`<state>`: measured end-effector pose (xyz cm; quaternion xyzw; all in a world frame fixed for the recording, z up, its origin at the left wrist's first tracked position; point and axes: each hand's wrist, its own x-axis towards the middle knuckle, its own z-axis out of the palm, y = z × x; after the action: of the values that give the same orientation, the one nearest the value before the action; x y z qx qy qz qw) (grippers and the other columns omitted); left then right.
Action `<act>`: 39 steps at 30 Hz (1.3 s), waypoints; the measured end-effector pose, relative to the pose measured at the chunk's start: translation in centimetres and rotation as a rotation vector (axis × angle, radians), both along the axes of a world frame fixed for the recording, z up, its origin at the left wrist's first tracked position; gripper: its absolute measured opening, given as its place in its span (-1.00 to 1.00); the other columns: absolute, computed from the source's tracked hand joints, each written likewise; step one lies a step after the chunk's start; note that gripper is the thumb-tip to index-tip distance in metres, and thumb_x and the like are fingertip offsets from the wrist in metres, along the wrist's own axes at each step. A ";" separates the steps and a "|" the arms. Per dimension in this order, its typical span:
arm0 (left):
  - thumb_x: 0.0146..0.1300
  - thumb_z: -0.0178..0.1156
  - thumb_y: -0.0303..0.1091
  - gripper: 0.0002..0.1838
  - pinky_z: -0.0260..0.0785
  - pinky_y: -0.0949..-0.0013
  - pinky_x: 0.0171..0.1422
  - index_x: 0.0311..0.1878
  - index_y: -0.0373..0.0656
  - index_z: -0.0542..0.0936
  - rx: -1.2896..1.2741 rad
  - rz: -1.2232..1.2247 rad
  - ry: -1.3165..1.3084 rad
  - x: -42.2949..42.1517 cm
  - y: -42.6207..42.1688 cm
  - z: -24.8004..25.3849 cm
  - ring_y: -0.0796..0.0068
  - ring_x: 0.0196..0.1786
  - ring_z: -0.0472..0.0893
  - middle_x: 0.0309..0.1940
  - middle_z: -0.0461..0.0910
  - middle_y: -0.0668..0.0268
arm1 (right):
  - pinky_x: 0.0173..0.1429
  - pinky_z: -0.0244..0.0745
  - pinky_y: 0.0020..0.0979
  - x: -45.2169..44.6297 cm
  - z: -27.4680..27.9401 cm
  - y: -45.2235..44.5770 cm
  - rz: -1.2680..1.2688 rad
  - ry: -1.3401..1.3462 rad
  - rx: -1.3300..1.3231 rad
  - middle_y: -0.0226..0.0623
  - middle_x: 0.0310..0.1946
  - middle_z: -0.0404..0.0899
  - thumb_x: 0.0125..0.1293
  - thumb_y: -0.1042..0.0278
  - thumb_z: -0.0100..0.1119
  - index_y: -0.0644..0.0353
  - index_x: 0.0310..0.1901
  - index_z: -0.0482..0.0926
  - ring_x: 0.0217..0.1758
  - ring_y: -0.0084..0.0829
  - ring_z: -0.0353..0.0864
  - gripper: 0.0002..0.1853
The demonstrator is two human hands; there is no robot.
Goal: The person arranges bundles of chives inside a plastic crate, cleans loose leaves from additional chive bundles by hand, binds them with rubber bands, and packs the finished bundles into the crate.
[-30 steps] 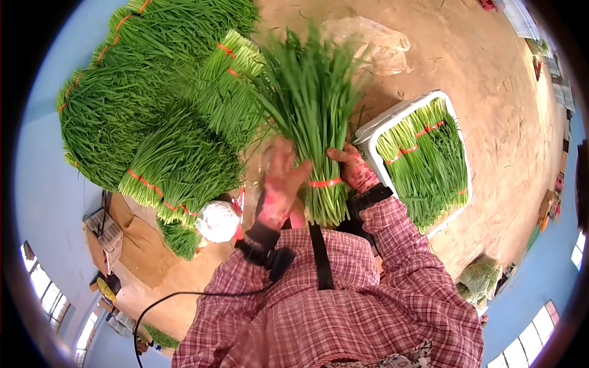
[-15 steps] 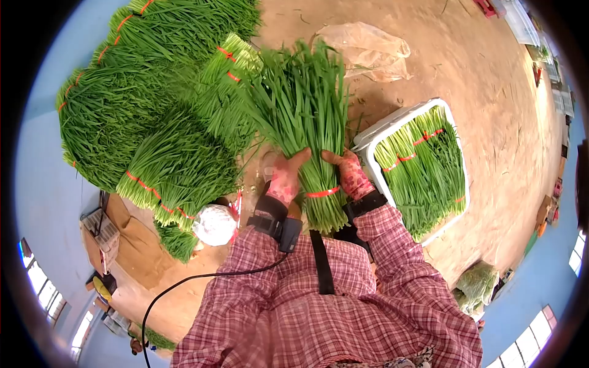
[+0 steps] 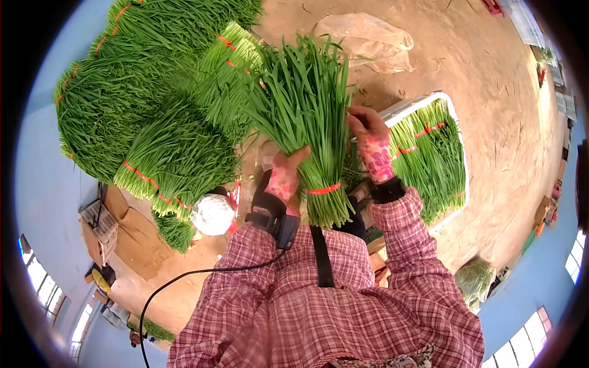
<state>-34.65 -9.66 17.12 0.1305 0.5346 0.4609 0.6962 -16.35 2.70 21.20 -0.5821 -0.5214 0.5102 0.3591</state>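
A bundle of long green stalks (image 3: 319, 135), tied near its pale cut ends with a red band (image 3: 324, 189), stands in front of me with its leaves pointing away. My left hand (image 3: 286, 175), in a pink patterned glove with bare fingertips, grips the bundle's left side, thumb on the stalks. On the right side my right hand (image 3: 372, 138) has its fingers curled together at the edge of the leaves. Whether a leaf is between those fingertips is too small to tell.
A large pile of tied green bundles (image 3: 116, 110) lies at the left. At the right a white crate (image 3: 463, 184) holds more bundles. A crumpled clear bag (image 3: 374, 43) lies beyond my hands, and a white round bundle (image 3: 213, 214) sits near my left forearm.
My left hand has gone from open beside the bundle to gripping it. My right hand has let go near the band and moved up and right to the leaves.
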 end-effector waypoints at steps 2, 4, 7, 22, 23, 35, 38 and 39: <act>0.52 0.08 -0.23 -0.51 0.49 0.40 0.15 0.39 -0.28 0.40 -0.056 -0.074 -0.019 -0.8 -0.2 0.9 0.36 0.12 0.61 0.38 0.40 0.12 | -0.09 0.53 -0.45 -2.5 3.5 0.8 0.213 -0.193 0.135 -0.22 -0.22 0.65 0.22 0.41 0.40 0.20 0.00 0.67 -0.19 -0.40 0.64 -0.69; 0.44 0.17 -0.27 -0.57 0.51 0.39 0.08 0.28 -0.28 0.50 -0.051 -0.054 0.055 -1.0 0.0 1.2 0.38 0.01 0.65 0.22 0.52 0.17 | -0.08 0.53 -0.38 -4.4 3.2 1.2 0.275 -0.303 0.205 -0.22 -0.24 0.62 0.15 0.33 0.47 0.20 0.00 0.69 -0.19 -0.34 0.63 -0.64; 0.30 0.33 -0.33 -0.60 0.54 0.33 0.04 0.16 -0.27 0.59 -0.036 0.093 0.046 1.4 0.5 1.3 0.37 -0.08 0.68 -0.03 0.70 0.21 | -0.09 0.51 -0.43 -6.8 5.2 1.4 0.316 -0.206 0.121 -0.29 -0.22 0.63 0.13 0.35 0.51 0.23 0.04 0.67 -0.23 -0.46 0.59 -0.58; 0.24 0.36 -0.42 -0.60 0.50 0.37 0.11 0.14 -0.30 0.60 -0.024 -0.049 0.187 1.9 -1.9 0.9 0.43 -0.03 0.67 -0.02 0.72 0.21 | -0.54 0.29 -0.58 -7.9 6.6 6.7 -0.022 0.095 -0.144 -0.40 -0.35 0.71 0.43 0.13 0.23 0.14 0.06 0.68 -0.63 -0.65 0.43 -0.68; 0.23 0.37 -0.43 -0.60 0.49 0.38 0.12 0.13 -0.30 0.60 -0.042 -0.056 0.210 2.0 -1.7 1.6 0.45 -0.03 0.67 -0.02 0.72 0.21 | -0.49 0.34 -0.57 -8.2 6.1 6.7 0.059 0.028 -0.043 -0.39 -0.28 0.72 0.43 0.13 0.24 0.14 0.08 0.67 -0.58 -0.63 0.48 -0.67; 0.22 0.41 -0.18 -0.38 0.48 0.19 0.10 0.24 -0.36 0.49 0.124 -0.220 0.452 4.9 -2.6 -0.9 0.09 0.01 0.68 -0.01 0.68 -0.06 | -0.14 0.56 -0.13 -14.7 0.1 6.5 0.956 -0.976 0.216 0.01 -0.39 0.68 0.22 0.14 0.32 0.24 -0.19 0.69 -0.20 -0.04 0.72 -0.69; 0.25 0.40 -0.18 -0.40 0.49 0.20 0.07 0.23 -0.36 0.49 0.121 -0.239 0.520 6.7 -5.8 -7.3 0.15 -0.02 0.68 -0.03 0.68 -0.02 | -0.13 0.57 -0.18 -13.4 0.6 6.5 0.734 -0.629 0.049 0.03 -0.39 0.68 0.27 0.23 0.26 0.28 -0.26 0.70 -0.25 -0.08 0.71 -0.75; 0.25 0.40 -0.19 -0.41 0.49 0.21 0.06 0.23 -0.36 0.50 0.100 -0.239 0.440 5.8 -4.8 -4.5 0.19 -0.04 0.68 -0.04 0.69 0.00 | -0.13 0.57 -0.20 -13.1 -0.8 6.5 0.671 -0.530 0.067 0.02 -0.38 0.68 0.28 0.25 0.24 0.28 -0.23 0.70 -0.26 -0.09 0.71 -0.76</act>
<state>-28.88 -14.45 12.60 0.3241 0.6308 0.3617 0.6052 -29.49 9.17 20.42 -0.4794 -0.7723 0.4143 0.0455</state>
